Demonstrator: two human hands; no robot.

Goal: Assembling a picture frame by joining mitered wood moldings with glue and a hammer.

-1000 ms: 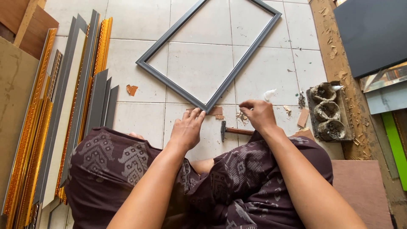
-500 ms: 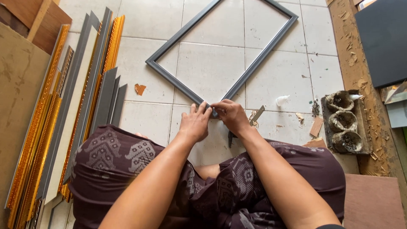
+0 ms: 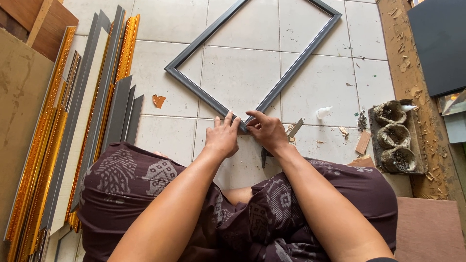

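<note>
- The left hand (image 3: pixel 222 137) lies palm down with fingers stretched nearly flat, their tips pressing on the nearest corner of the dark grey rectangular wooden picture frame (image 3: pixel 194 87); it grips nothing.
- The right hand (image 3: pixel 268 131) meets the same corner from the other side, fingers curled, thumb and forefinger pinched at the joint; whether they hold something small cannot be told.
- The frame lies flat on the white tiled floor (image 3: pixel 320 82), turned like a diamond, its near corner pointing at the person's lap.
- Just right of the right hand lies a small metal-bladed tool (image 3: pixel 294 130), partly hidden by the wrist.
- Farther right stands a grimy tray with three round cups (image 3: pixel 395 138).
- Far left, long gold and grey frame mouldings (image 3: pixel 92 106) lie side by side.
</note>
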